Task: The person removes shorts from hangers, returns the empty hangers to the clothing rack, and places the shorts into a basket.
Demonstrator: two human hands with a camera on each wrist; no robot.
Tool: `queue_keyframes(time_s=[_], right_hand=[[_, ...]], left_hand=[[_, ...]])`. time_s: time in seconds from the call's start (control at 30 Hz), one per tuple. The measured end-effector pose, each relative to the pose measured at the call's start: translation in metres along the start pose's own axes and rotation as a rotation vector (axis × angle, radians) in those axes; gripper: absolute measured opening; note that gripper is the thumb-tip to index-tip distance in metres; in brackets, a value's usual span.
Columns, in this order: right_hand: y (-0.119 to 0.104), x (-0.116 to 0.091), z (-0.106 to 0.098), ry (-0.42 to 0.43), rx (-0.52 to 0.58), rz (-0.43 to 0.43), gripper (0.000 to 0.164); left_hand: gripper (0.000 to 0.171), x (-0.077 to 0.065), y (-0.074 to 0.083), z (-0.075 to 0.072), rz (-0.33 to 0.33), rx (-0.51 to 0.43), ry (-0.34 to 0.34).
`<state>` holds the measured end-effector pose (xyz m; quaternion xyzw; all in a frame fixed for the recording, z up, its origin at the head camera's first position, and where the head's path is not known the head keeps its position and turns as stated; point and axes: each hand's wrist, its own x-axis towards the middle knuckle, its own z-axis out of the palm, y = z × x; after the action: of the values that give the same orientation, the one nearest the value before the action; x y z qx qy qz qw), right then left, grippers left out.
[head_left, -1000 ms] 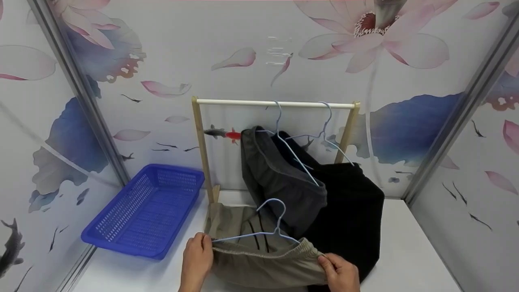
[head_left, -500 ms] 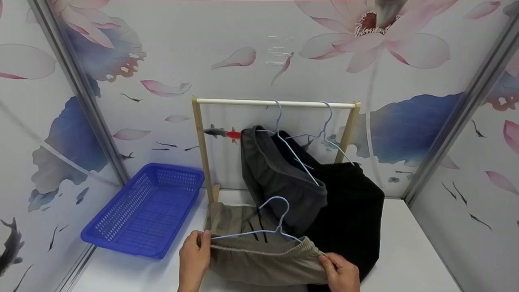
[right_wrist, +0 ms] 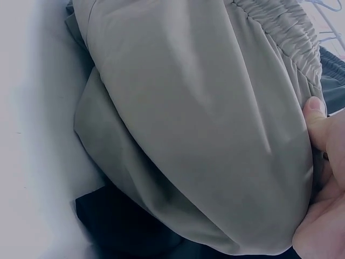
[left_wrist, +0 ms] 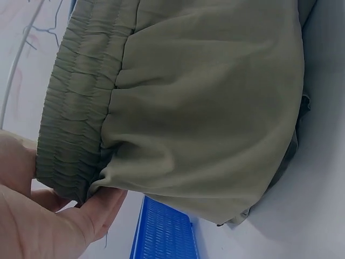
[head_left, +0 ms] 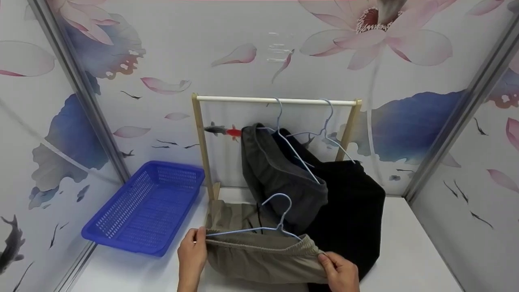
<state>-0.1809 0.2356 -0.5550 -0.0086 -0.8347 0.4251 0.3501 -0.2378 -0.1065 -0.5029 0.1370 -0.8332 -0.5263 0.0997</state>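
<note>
Khaki pants [head_left: 263,263] with a gathered elastic waistband hang between my hands near the front of the table. My left hand [head_left: 191,257] pinches the left end of the waistband, thumb and fingers on either side of the cloth in the left wrist view. At the other end, my right hand [head_left: 340,271] grips the waistband below its edge. A light-blue wire hanger [head_left: 280,227] sits inside the waist opening with its hook standing up. The hanger's left end reaches my left fingers; its right end meets the gathered waistband short of my right hand.
Behind the pants stands a rack with a white rail [head_left: 235,99] and wooden legs. Dark grey pants [head_left: 284,174] and a black garment [head_left: 352,211] hang there on blue hangers. To the left lies a blue perforated basket [head_left: 142,211]. Patterned panels enclose the white table [head_left: 409,251].
My left hand has moved slightly left and up, drawing the waistband wider. The hanger's hook has shifted a little right and up. My right hand stays nearly in place.
</note>
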Motion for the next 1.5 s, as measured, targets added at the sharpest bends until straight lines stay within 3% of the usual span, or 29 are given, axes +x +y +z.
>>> queue_keyframes(time_s=[0.2,0.63,0.83,1.13,1.3,1.5], right_hand=[[-0.0004,0.0013,-0.0004,0.003,0.003,-0.004,0.015],[0.0007,-0.0015,0.0016,0.003,-0.014,0.027,0.018],[0.0023,-0.0019,0.0040,0.022,-0.001,-0.016,0.018],[0.0026,-0.0021,0.0056,0.055,0.025,-0.052,0.018],[0.0019,-0.0031,0.0063,0.056,0.017,-0.035,0.018],[-0.0017,-0.0044,0.0052,0.012,-0.004,0.051,0.016]], left_hand=[[0.037,0.0027,0.0015,0.0005,-0.063,-0.107,0.015],[0.038,0.0044,-0.0051,-0.0005,-0.205,-0.378,-0.053],[0.046,0.0038,-0.0054,0.0027,-0.203,-0.522,-0.083],[0.052,0.0050,-0.0054,0.0041,-0.194,-0.694,-0.203],[0.052,0.0048,-0.0062,0.0046,-0.201,-0.734,-0.226],[0.053,0.0040,-0.0082,0.0049,-0.203,-0.819,-0.252]])
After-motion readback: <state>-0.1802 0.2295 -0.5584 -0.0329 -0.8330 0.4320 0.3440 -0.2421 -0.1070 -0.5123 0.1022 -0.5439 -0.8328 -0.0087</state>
